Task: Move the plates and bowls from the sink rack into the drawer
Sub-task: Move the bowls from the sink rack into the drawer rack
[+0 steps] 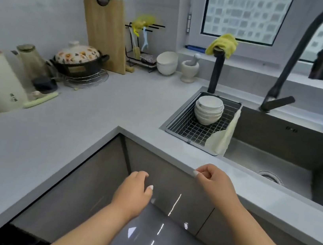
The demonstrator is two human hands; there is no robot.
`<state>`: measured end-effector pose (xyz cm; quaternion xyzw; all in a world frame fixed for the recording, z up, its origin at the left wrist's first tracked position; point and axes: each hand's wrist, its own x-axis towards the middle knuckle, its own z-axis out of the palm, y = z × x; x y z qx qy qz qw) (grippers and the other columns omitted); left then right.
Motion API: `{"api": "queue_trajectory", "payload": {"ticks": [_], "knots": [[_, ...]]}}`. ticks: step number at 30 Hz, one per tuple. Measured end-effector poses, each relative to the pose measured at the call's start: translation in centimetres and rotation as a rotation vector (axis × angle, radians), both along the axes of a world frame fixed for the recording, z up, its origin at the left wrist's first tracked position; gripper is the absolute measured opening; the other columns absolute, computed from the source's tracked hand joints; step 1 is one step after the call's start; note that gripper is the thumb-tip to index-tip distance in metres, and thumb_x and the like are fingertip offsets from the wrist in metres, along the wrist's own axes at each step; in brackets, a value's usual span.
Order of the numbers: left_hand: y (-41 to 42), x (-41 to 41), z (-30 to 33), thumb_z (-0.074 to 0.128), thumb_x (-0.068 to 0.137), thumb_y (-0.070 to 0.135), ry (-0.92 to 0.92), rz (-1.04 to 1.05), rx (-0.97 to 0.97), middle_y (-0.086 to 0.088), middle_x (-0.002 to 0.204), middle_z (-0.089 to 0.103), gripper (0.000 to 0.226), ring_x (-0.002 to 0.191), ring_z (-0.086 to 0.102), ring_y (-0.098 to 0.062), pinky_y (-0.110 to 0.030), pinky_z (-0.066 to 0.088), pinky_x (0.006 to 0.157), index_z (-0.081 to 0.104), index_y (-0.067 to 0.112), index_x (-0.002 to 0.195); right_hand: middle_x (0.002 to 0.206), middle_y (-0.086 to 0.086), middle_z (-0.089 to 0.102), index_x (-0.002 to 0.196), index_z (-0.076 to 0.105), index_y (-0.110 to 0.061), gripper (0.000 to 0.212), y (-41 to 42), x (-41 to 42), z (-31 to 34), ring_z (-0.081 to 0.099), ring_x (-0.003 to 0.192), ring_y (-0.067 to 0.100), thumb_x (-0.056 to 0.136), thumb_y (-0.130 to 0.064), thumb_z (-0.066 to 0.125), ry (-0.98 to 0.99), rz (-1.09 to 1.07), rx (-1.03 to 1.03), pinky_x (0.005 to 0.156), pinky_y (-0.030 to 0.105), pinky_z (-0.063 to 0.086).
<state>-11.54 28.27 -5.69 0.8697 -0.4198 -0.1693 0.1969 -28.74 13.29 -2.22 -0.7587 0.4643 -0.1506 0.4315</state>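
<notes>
Looking down over a grey kitchen table point(53, 144), I see both of my hands held empty before the closed cabinet fronts point(168, 187) below its edge. My left hand point(134, 191) hangs with fingers loosely curled, its grip on nothing; my right hand point(210, 181) is also loosely curled and bare, near the table's lip. The stack of white bowls point(208, 110) stands upright in the wire sink rack point(189, 126) at the sink's point(276, 155) left end, well apart from both hands.
</notes>
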Motion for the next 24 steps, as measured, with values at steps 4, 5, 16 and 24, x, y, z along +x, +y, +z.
{"api": "queue_trajectory", "payload": {"ticks": [4,5,16,24], "knots": [[-4.1,1.0,-0.3,0.046,0.096,0.035,-0.035,-0.031,-0.023,-0.002,0.141,0.04,0.048,0.129,0.039,-0.018,-0.028,0.036,0.102,0.04,0.014,0.139,0.075,-0.008,0.06,0.087,0.063,-0.025,0.01,-2.3,-0.8,-0.2,0.056,0.07,0.008,0.089,-0.035,0.06,0.027,-0.068,-0.005,0.06,0.024,0.041],[-5.3,1.3,-0.5,0.046,0.096,0.035,-0.048,-0.04,-0.034,-0.003,0.141,0.04,0.049,0.13,0.038,-0.019,-0.029,0.034,0.103,0.039,0.013,0.139,0.075,-0.009,0.06,0.086,0.062,-0.025,0.01,-3.1,-0.9,-0.2,0.056,0.069,0.008,0.089,-0.035,0.06,0.035,-0.086,-0.012,0.06,0.024,0.04],[-17.6,8.0,-2.2,0.033,0.099,0.045,-0.177,-0.232,0.135,-0.013,0.16,-0.004,0.069,0.148,-0.008,-0.026,-0.04,0.0,0.121,0.004,0.013,0.153,0.08,-0.004,0.067,0.087,0.062,-0.025,0.01,-12.6,4.6,-1.1,0.066,0.08,0.018,0.089,-0.035,0.06,0.032,-0.225,0.028,0.071,0.033,0.053],[-23.1,11.5,-4.5,0.005,0.092,0.066,-0.312,-0.366,0.197,-0.011,0.155,-0.026,0.079,0.141,-0.03,-0.023,-0.045,-0.016,0.117,-0.021,0.017,0.149,0.09,-0.003,0.067,0.099,0.059,-0.025,0.017,-21.4,10.9,-2.5,0.065,0.085,0.015,0.091,-0.04,0.056,0.152,-0.246,-0.02,0.078,0.035,0.053]]}}
